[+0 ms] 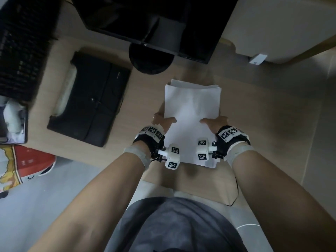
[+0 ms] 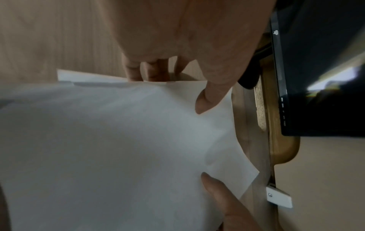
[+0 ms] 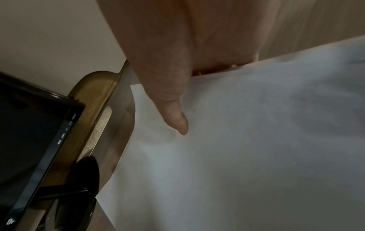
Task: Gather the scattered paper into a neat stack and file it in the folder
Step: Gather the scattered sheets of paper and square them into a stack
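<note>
A stack of white paper (image 1: 191, 110) is held over the wooden desk (image 1: 254, 106) in front of me, and its far edges are slightly uneven. My left hand (image 1: 164, 120) grips the stack's left edge, thumb on top (image 2: 209, 96) and fingers (image 2: 150, 70) curled under. My right hand (image 1: 213, 121) grips the right edge the same way, with its thumb (image 3: 173, 106) pressed on the top sheet (image 3: 247, 140); its fingers are hidden beneath. The black folder (image 1: 91, 99) lies shut on the desk to the left of the stack.
A dark monitor (image 1: 154, 20) with a round black base (image 1: 151, 60) stands just beyond the paper. A black keyboard (image 1: 23, 48) sits at the far left, and a red box (image 1: 27, 162) lies lower left below the desk edge. Bare desk lies to the right of the stack.
</note>
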Tool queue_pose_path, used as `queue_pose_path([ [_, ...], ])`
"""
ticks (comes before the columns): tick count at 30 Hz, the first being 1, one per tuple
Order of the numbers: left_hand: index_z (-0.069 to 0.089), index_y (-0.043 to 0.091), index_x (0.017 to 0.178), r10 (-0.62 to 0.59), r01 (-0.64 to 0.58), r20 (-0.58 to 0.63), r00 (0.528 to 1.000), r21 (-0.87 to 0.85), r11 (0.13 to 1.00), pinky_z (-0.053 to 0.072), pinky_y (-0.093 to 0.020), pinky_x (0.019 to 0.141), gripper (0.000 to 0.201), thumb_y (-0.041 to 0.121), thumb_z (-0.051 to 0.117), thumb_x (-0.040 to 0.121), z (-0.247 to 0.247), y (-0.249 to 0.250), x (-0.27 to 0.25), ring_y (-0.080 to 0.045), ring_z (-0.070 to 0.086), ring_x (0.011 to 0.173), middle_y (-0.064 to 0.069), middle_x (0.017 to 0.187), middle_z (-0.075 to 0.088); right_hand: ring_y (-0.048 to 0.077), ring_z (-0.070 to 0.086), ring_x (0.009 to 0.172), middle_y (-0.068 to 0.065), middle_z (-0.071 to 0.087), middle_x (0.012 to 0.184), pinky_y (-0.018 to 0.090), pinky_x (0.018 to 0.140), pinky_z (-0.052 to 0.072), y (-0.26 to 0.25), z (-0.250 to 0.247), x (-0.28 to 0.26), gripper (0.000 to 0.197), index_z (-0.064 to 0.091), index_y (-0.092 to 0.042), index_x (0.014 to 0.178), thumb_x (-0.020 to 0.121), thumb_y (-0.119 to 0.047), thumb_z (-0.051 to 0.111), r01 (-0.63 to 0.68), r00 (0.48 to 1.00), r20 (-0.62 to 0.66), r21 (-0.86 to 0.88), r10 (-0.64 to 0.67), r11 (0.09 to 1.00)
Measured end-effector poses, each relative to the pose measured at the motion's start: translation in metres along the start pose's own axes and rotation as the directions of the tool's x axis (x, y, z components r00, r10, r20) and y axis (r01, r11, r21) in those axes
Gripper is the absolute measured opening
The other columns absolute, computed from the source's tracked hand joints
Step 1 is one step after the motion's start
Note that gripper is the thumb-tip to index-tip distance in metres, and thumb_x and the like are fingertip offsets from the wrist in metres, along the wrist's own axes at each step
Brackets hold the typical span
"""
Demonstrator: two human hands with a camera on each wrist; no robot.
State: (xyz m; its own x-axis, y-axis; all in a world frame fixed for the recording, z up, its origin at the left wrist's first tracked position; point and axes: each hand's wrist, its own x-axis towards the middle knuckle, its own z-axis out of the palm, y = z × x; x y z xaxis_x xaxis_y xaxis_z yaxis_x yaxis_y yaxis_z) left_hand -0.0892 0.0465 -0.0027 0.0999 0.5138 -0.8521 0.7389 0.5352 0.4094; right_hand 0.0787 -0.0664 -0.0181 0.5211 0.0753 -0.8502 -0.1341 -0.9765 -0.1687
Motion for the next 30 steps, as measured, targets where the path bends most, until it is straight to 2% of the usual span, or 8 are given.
queue_pose_path([
  [3, 0.045, 0.003, 0.137, -0.041, 0.043, 0.042, 0.998, -0.033, 0.999, 0.048, -0.044, 0.099, 0.065, 0.022, 0.072, 0.08, -0.003, 0.002, -0.004, -0.034, 0.058, 0.112, -0.014, 0.128, 0.059, 0.037, 0.059, 0.113, 0.018, 0.057, 0.134, 0.048, 0.099, 0.05, 0.0, 0.003, 0.001, 0.097, 0.041, 0.001, 0.141, 0.068, -0.049, 0.081, 0.006, 0.999, -0.035, 0.021, -0.005, 1.0],
  [6, 0.05, 0.005, 0.136, -0.071, 0.074, 0.082, 0.994, -0.035, 0.997, 0.042, -0.043, 0.105, 0.053, 0.018, 0.066, 0.087, -0.001, 0.003, -0.007, -0.036, 0.051, 0.127, -0.015, 0.136, 0.055, 0.033, 0.064, 0.086, 0.011, 0.063, 0.118, 0.046, 0.087, 0.055, 0.006, 0.006, 0.002, 0.093, 0.049, -0.005, 0.133, 0.059, -0.05, 0.082, 0.005, 0.999, -0.041, 0.072, -0.002, 0.997],
  [9, 0.05, 0.002, 0.135, -0.049, 0.051, 0.08, 0.996, -0.027, 0.998, 0.045, -0.046, 0.1, 0.055, 0.019, 0.067, 0.086, 0.002, -0.001, -0.009, -0.039, 0.054, 0.122, -0.017, 0.133, 0.056, 0.033, 0.062, 0.107, 0.015, 0.055, 0.135, 0.042, 0.094, 0.052, 0.005, 0.005, -0.005, 0.114, 0.03, 0.003, 0.146, 0.059, -0.05, 0.082, -0.025, 0.996, -0.08, 0.09, 0.033, 0.996],
  [13, 0.054, 0.012, 0.135, -0.016, 0.019, 0.067, 0.998, -0.037, 0.999, 0.055, -0.039, 0.083, 0.076, 0.03, 0.075, 0.065, 0.009, -0.009, -0.008, -0.036, 0.065, 0.099, -0.013, 0.114, 0.068, 0.038, 0.036, 0.139, 0.023, 0.03, 0.153, 0.046, 0.112, 0.035, 0.005, 0.0, -0.011, 0.114, 0.01, 0.003, 0.152, 0.076, -0.048, 0.077, -0.08, 0.991, -0.106, -0.007, 0.079, 0.997],
  [18, 0.049, 0.022, 0.14, 0.076, -0.074, 0.05, 0.996, -0.045, 0.996, 0.053, -0.043, 0.093, 0.082, 0.027, 0.069, 0.06, 0.018, -0.024, -0.005, -0.031, 0.064, 0.104, -0.006, 0.119, 0.067, 0.035, 0.063, 0.101, 0.015, 0.063, 0.123, 0.046, 0.09, 0.054, 0.011, -0.003, -0.011, 0.09, 0.052, -0.002, 0.132, 0.062, -0.049, 0.082, 0.005, 1.0, -0.016, 0.037, -0.004, 0.999],
  [25, 0.063, 0.009, 0.116, -0.046, 0.051, 0.055, 0.997, -0.081, 0.995, 0.053, -0.041, 0.077, 0.069, 0.036, 0.073, 0.053, 0.014, -0.027, -0.003, -0.03, 0.063, 0.084, -0.009, 0.097, 0.068, 0.033, 0.059, 0.114, 0.018, 0.049, 0.143, 0.036, 0.087, 0.05, 0.02, -0.004, -0.007, 0.106, 0.025, 0.005, 0.149, 0.074, -0.046, 0.079, 0.048, 0.999, -0.006, 0.117, -0.048, 0.992],
  [27, 0.066, 0.004, 0.103, -0.117, 0.132, 0.121, 0.986, -0.129, 0.983, 0.048, -0.034, 0.069, 0.048, 0.029, 0.078, 0.063, 0.015, -0.021, -0.006, -0.027, 0.059, 0.076, -0.008, 0.087, 0.063, 0.034, 0.063, 0.103, 0.017, 0.058, 0.13, 0.04, 0.086, 0.053, 0.025, -0.006, -0.009, 0.102, 0.037, 0.004, 0.144, 0.069, -0.05, 0.08, 0.04, 0.999, 0.017, 0.116, -0.042, 0.992],
  [30, 0.056, 0.01, 0.076, -0.161, 0.187, 0.148, 0.976, -0.184, 0.965, 0.028, -0.026, 0.051, 0.023, 0.02, 0.076, 0.076, 0.014, -0.01, -0.022, -0.017, 0.034, 0.05, -0.001, 0.054, 0.04, 0.034, 0.065, 0.083, 0.014, 0.064, 0.103, 0.036, 0.064, 0.051, 0.028, -0.009, -0.014, 0.091, 0.05, -0.001, 0.133, 0.064, -0.054, 0.08, 0.024, 0.998, 0.054, 0.129, -0.031, 0.991],
])
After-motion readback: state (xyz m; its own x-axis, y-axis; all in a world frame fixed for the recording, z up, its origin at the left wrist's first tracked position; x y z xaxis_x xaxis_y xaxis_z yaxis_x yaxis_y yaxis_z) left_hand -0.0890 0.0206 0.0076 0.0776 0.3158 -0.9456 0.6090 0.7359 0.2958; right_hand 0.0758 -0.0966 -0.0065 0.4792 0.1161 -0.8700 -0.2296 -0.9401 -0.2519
